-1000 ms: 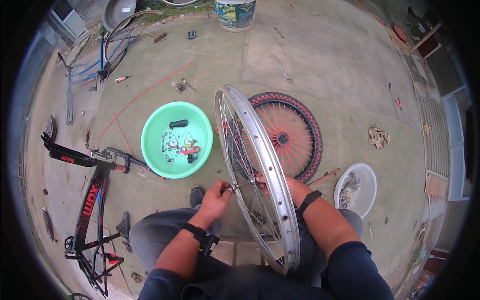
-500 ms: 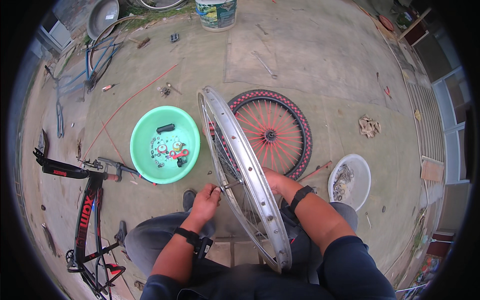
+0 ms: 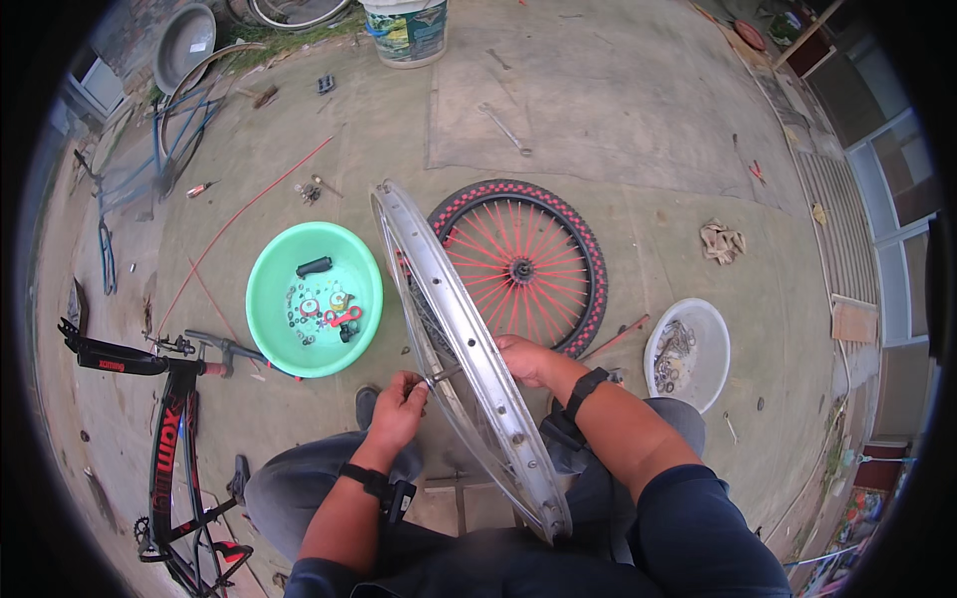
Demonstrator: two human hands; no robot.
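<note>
A bare silver bicycle wheel [image 3: 471, 342] without a tyre stands tilted between my knees, its rim edge-on to me. On its left side my left hand [image 3: 402, 404] pinches the end of the hub axle [image 3: 446, 375] between thumb and fingers. My right hand [image 3: 526, 361] is at the wheel's right side, its fingers curled against the rim and partly hidden by it. Beyond them, a second wheel [image 3: 596, 261] with a black and red checked tyre and red spokes lies flat on the ground.
A green basin [image 3: 371, 261] with small bike parts sits left; a white basin [image 3: 714, 354] with metal pieces sits right. A black bike frame [image 3: 164, 448] lies at lower left. Farther off are a bucket [image 3: 407, 38], a wrench [image 3: 505, 131] and a crumpled cloth [image 3: 721, 242].
The view has shifted slightly, so the ground things appear farther left. My right hand shows more clearly beside the rim. My left hand stays at the axle end.
</note>
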